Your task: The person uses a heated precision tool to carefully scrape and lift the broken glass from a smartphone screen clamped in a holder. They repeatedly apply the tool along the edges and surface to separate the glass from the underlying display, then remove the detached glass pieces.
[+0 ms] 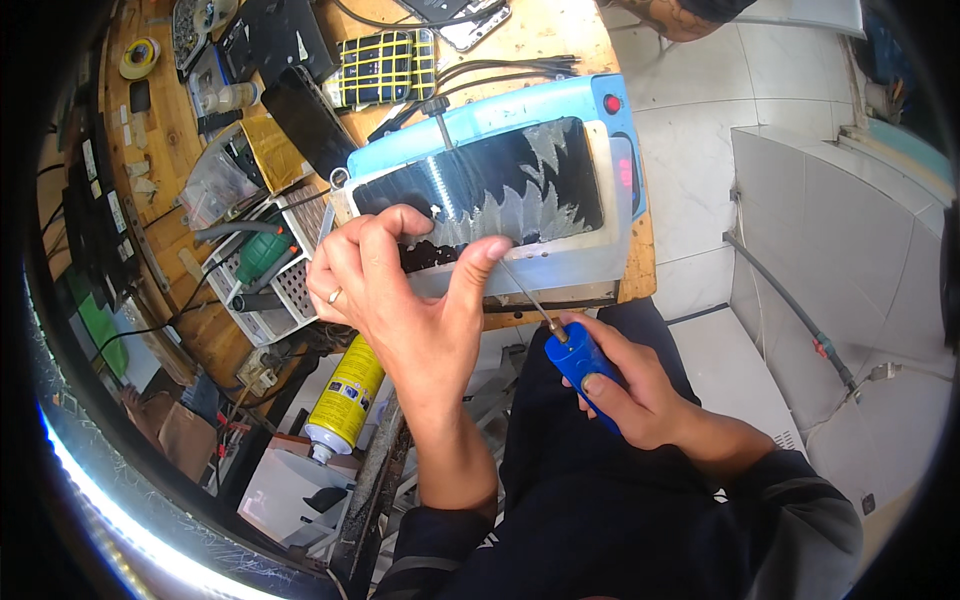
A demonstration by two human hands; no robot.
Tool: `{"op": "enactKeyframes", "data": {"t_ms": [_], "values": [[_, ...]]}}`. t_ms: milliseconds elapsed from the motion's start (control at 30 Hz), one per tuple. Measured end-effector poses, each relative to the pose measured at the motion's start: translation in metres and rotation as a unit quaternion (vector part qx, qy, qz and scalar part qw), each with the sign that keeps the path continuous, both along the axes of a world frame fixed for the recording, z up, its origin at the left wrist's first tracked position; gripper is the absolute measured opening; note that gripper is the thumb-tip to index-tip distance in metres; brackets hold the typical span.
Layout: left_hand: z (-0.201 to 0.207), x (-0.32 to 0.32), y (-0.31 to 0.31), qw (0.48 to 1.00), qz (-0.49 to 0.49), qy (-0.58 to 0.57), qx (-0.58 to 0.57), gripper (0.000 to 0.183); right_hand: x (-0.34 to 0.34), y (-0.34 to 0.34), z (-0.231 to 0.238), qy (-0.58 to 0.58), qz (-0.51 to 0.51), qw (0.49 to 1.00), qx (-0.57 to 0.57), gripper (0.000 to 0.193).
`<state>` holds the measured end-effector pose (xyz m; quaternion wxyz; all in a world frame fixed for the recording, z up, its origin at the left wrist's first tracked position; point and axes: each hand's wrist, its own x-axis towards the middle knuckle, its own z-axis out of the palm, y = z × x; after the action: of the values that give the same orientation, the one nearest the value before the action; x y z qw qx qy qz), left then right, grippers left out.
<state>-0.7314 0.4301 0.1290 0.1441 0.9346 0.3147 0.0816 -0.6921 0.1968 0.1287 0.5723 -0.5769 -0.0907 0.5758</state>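
A dark phone screen panel (470,170) lies on a light blue plate machine (395,152), with jagged grey film or glue residue over its lower and right parts. My left hand (400,275), a ring on one finger, reaches over the panel's near left part. Its thumb and index finger are spread apart, the other fingers curled, and nothing shows between them. In my right hand (640,395) is a blue handheld tool (572,350) with a thin metal shaft. The shaft points up toward the panel's near edge, its tip close to my left thumb.
Left of the machine stand a white perforated basket (290,300) with tools and a dark phone (305,120). Behind lie a yellow-gridded phone-like item (385,68) and black cables (500,68). A yellow spray can (345,400) sits below the bench edge. Another person's arm (665,15) shows at the top.
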Motion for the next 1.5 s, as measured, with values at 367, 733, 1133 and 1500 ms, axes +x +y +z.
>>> {"op": "enactKeyframes", "data": {"t_ms": [367,733,1133,1500], "values": [[0.001,0.001,-0.001,1.0,0.002,-0.002,-0.007,0.039,0.0,-0.003,0.001,0.048,0.0,0.999,-0.017,0.06],[0.003,0.002,-0.002,1.0,-0.007,0.002,0.002,0.03,0.0,-0.003,0.001,-0.019,0.005,1.0,0.003,0.06],[0.004,0.003,-0.002,1.0,-0.006,0.004,-0.01,0.042,-0.003,-0.002,0.003,-0.025,-0.007,1.0,-0.002,0.061],[0.007,0.002,0.007,0.999,-0.014,0.019,-0.024,0.033,-0.003,-0.002,0.0,-0.035,-0.01,0.999,0.002,0.06]]}}
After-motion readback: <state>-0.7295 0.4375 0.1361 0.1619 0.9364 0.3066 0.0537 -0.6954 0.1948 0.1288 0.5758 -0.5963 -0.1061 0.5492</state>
